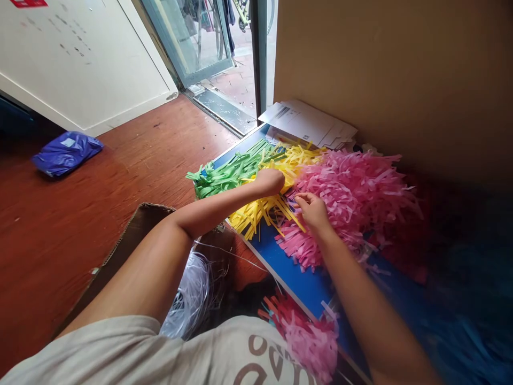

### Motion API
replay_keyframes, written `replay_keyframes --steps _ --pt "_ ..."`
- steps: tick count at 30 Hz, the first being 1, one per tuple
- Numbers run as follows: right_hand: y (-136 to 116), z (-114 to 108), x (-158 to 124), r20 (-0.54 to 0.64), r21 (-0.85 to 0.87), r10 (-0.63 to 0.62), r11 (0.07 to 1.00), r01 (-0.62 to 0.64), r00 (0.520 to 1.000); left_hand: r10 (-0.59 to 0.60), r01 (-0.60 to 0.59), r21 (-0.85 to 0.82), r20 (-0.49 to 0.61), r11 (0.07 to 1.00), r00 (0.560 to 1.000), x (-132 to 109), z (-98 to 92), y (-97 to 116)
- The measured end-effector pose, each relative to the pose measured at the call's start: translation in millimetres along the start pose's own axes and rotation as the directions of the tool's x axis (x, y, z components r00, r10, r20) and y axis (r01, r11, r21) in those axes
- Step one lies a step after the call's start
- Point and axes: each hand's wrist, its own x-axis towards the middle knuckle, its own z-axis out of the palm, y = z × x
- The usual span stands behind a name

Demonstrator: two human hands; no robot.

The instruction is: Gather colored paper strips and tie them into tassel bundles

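On the blue tabletop (266, 250), my left hand (271, 182) is curled over a bundle of yellow paper strips (256, 211), its fingertips mostly hidden among them. Just right of it, my right hand (313, 209) has its thumb and forefinger pinched together at the border of the yellow strips and a big heap of pink fringed paper (352, 187). What lies between those fingertips is too small to make out. Green paper strips (230, 170) spread out left of the yellow ones, toward the table's far left corner.
White printed sheets (308, 123) lie at the table's back by the wall. Below my arms, an open cardboard box (140, 224) holds white stringy ribbon (192, 294). Pink and red fringe (308, 342) hangs near my lap. A blue plastic package (68, 153) rests on the floor near an open door (192, 37).
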Motion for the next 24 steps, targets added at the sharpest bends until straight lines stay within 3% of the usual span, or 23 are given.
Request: replay_keyframes --steps 15,24 --pt "-3.3 4.4 -8.4 0.032 0.044 -0.018 0.999 0.017 0.999 0.058 -0.062 -0.142 -0.034 0.988 0.998 13.8 5.8 -17.2" --pt "-1.9 4.5 -8.7 0.051 0.05 -0.012 0.999 0.01 0.999 0.06 -0.056 -0.209 0.017 0.976 0.998 15.6 0.3 -21.5"
